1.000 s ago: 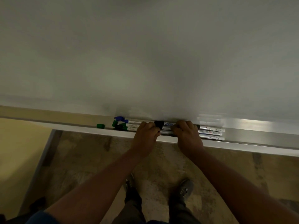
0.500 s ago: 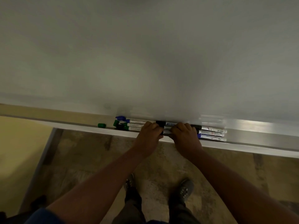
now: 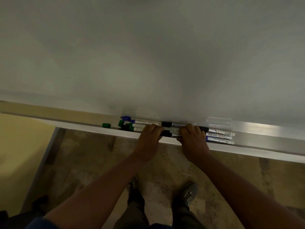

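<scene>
**A:** Head view, largest first. The whiteboard (image 3: 148, 55) fills the upper frame, blank as far as I can see. Its metal tray (image 3: 264, 134) runs along the bottom edge. Neither has changed over the last second, apart from a slight drift of the camera.

**B:** Hands?

**A:** The left hand (image 3: 148, 138) and right hand (image 3: 194, 141) are both at the tray, side by side, fingers curled down over the markers (image 3: 219, 135). The posture is the same as a second ago. Half a second ago they stood a little closer together. Now the gap is slightly wider and more of the front row shows between them.

**B:** Gripping, or only resting?

**A:** I judge gripping. The fingers wrap over the barrels, and the right thumb sits at the tray's front lip beneath them. How many barrels each hand holds is hidden.

**B:** Markers lifted?

**A:** No. They lie in the tray, lengthwise in rows, with ends sticking out to the left of the left hand and the right of the right hand. Those ends sit where they sat before, relative to the tray.

**B:** Reading?

**A:** The bundle is probably being gathered or squared up, and it has not been carried off. The small in-and-out of the hands suggests they are pressing the rows together. Nothing has left the tray.

**B:** Small items?

**A:** The black-capped marker (image 3: 166, 124) lies at the back against the board, between the hands, and I cannot tell if either hand touches it. The loose green cap (image 3: 106, 125) lies alone on the tray, left of the bundle, and has not moved.
</scene>
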The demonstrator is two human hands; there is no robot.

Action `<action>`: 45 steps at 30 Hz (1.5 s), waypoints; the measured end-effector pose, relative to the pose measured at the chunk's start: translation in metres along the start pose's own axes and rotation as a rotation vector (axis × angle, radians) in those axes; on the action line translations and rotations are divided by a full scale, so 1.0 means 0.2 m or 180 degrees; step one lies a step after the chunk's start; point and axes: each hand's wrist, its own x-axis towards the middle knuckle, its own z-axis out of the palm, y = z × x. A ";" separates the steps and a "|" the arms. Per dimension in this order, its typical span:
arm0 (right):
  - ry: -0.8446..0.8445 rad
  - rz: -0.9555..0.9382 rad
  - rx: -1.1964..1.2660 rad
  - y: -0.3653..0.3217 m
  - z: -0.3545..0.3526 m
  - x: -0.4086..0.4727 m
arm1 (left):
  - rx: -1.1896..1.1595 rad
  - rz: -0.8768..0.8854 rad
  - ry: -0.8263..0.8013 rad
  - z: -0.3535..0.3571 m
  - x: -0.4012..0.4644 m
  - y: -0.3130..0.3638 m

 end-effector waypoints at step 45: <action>0.0145 -0.0105 0.1109 -0.15 -0.26 0.00 | -0.0910 -0.0199 0.0359 -0.44 -0.01 -0.20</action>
